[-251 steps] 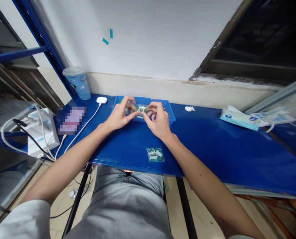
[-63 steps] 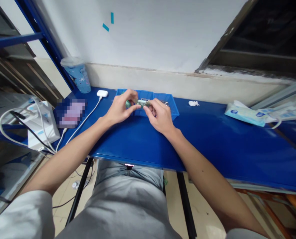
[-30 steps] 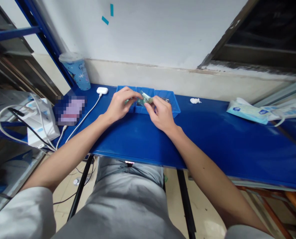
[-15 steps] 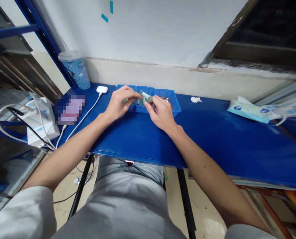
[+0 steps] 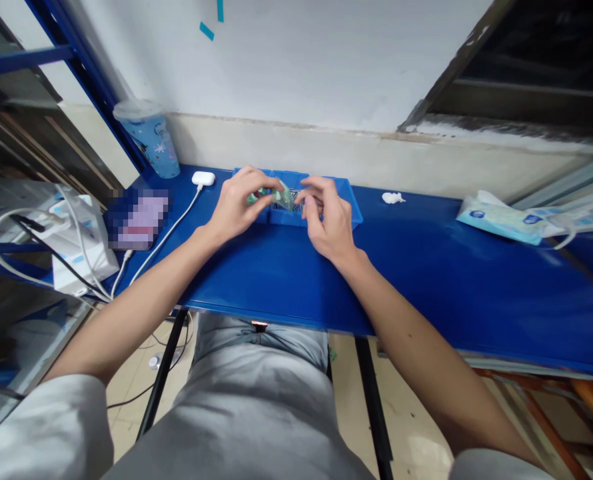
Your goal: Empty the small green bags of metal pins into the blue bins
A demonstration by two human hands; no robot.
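Observation:
My left hand (image 5: 240, 203) pinches a small crinkled, see-through green packet (image 5: 284, 198) between thumb and fingers. Below the packet is the middle of three joined blue bins (image 5: 289, 177), where thin metal pieces (image 5: 278, 205) show. To the right, my right hand (image 5: 330, 219) hovers at the middle and right bins with its fingers bent and apart; nothing shows held in it. Green material (image 5: 254, 198) is partly visible in the left bin behind my left hand. Most of the right bin's inside is hidden by my right hand.
On the blue table (image 5: 426, 287) stand a blue cup (image 5: 151, 140), a white charging case (image 5: 203, 179) on a cable, and a blurred-out phone (image 5: 141, 220). White power strips (image 5: 84, 247) with cables lie left. A crumpled white scrap (image 5: 392, 198) and a tissue pack (image 5: 499, 220) are right.
My right hand has let go of the green packet and moved slightly right, its fingers spreading. The packet stays in my left hand, and the middle bin's metal pieces now show.

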